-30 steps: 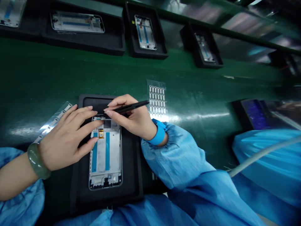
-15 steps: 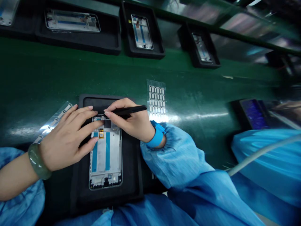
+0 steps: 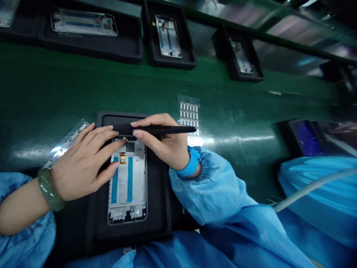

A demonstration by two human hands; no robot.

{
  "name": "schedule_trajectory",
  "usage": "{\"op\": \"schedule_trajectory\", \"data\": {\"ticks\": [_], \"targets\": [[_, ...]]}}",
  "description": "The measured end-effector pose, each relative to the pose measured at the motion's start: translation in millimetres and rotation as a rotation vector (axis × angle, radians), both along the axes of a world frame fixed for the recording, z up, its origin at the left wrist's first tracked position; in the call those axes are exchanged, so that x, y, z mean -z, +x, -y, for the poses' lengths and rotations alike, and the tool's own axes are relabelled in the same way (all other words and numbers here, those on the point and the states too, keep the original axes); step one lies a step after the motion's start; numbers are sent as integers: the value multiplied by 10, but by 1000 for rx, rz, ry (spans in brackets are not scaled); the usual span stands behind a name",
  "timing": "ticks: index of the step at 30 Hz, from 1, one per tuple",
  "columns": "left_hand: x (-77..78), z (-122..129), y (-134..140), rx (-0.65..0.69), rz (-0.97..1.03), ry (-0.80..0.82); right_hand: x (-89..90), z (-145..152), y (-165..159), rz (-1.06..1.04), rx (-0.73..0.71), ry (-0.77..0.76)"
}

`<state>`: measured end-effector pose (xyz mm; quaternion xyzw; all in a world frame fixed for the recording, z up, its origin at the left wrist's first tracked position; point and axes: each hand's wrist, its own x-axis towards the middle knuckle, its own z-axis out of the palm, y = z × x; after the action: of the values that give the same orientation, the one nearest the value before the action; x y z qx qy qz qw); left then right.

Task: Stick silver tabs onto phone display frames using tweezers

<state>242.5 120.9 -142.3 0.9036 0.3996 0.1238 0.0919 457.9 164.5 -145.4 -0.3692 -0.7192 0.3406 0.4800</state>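
Observation:
A phone frame [image 3: 122, 186] with two blue strips and an orange flex cable [image 3: 122, 158] lies in a black tray [image 3: 157, 208] in front of me. My left hand [image 3: 80, 160] rests across its upper left part with the fingers spread, the index fingertip on the frame's top end. In my right hand [image 3: 167, 143] a black pen-like tool [image 3: 170, 129] is pinched, lying nearly level above the frame's upper right. The tool's working tip is hard to make out against the dark tray.
A sheet of small white stickers [image 3: 189, 115] lies beyond my right hand, another sticker strip [image 3: 67, 143] beside my left. Several black trays with phone frames [image 3: 169, 37] line the back of the green bench [image 3: 111, 85]. On the right are a purple-lined box [image 3: 305, 137] and a blue-clad person [image 3: 320, 182].
My right hand has moved right, away from the frame's top end, and the tool has tilted to nearly level. My left hand stays on the frame. The whole view has shifted slightly.

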Motion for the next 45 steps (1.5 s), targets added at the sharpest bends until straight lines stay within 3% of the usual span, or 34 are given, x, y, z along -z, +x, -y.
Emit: {"op": "schedule_trajectory", "data": {"ticks": [4, 7, 24, 35, 45], "targets": [[-1, -8, 12, -1, 13, 1, -5, 2, -2, -11, -78, -154], [4, -8, 13, 2, 25, 6, -13, 13, -16, 21, -126, -187], [16, 3, 17, 6, 30, 31, -22, 77, -102, 270, -13, 175], [23, -4, 18, -4, 19, 11, -17, 13, -90, 69, 6, -158], [34, 7, 17, -5, 26, 26, -77, -2, -82, 195, -63, -37]]}}
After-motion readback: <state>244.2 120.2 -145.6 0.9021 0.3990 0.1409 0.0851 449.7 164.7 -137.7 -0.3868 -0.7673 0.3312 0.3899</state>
